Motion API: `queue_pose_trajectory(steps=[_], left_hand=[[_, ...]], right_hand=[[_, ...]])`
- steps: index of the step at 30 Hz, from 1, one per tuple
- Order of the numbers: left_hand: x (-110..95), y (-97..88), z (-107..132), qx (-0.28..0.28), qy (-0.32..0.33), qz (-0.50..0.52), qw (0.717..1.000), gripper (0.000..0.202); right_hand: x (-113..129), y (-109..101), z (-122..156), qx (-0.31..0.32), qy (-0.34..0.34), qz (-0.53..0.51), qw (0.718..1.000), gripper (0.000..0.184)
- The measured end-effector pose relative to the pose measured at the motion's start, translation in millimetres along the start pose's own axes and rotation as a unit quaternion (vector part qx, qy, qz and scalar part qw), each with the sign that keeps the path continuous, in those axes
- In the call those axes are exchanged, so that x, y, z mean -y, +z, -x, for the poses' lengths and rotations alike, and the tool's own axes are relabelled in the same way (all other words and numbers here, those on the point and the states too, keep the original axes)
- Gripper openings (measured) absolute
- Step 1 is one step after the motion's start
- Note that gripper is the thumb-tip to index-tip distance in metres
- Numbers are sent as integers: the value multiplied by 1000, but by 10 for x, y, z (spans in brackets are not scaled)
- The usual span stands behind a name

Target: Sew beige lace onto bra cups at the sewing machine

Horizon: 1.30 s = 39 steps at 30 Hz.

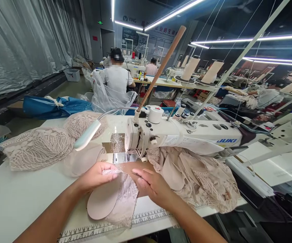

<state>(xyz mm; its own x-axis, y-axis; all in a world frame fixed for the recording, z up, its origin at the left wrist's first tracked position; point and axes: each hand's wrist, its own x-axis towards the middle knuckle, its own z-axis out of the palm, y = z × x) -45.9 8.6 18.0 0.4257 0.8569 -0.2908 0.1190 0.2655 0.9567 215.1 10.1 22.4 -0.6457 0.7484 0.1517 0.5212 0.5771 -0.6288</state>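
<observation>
My left hand [101, 176] is closed on the upper edge of a pale pink lace bra piece [128, 192], pinching it between thumb and fingers. A smooth rounded bra cup [103, 202] hangs from that piece over the table's front. My right hand [153, 185] is closed around a thin, pointed dark metal tool [135, 173], most of it hidden in the fingers. Its tip points left at the lace edge, close to my left fingertips. Just behind both hands stands the white sewing machine [181, 131], its needle area [127, 157] lit.
Lace bra cups [41, 145] lie on the left of the table [6, 199]. Beige lace pieces [199, 179] are heaped on the right. A lamp [87, 135] reaches over from the machine. Measuring-tape markings [110, 227] run along the front edge. A person [115, 77] sits further back.
</observation>
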Motion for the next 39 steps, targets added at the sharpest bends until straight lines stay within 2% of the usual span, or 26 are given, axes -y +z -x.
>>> queue_pose_trajectory(steps=[6, 12, 16, 23, 30, 35, 37, 39], left_hand=[[-26, 49, 2, 52, 14, 2, 999, 31], [54, 47, -55, 74, 32, 26, 996, 29], [124, 42, -100, 81, 35, 33, 996, 34], [153, 34, -106, 88, 28, 25, 995, 46], [143, 78, -115, 92, 12, 32, 995, 46], [142, 107, -128, 91, 4, 26, 996, 52], [125, 126, -132, 92, 8, 24, 995, 49], [98, 134, -131, 93, 21, 18, 995, 42]], right_hand=[[-37, 119, -240, -3, 31, -104, 994, 36], [43, 142, -341, 34, 78, -203, 975, 33], [98, 179, -377, 32, 102, -215, 971, 26], [20, 258, -385, 1, 88, -283, 955, 20], [3, 228, -384, 26, 75, -252, 964, 22], [59, 283, -402, 9, 87, -273, 958, 17], [49, 320, -415, -10, 95, -302, 948, 18], [34, 354, -429, -18, 105, -335, 936, 29]])
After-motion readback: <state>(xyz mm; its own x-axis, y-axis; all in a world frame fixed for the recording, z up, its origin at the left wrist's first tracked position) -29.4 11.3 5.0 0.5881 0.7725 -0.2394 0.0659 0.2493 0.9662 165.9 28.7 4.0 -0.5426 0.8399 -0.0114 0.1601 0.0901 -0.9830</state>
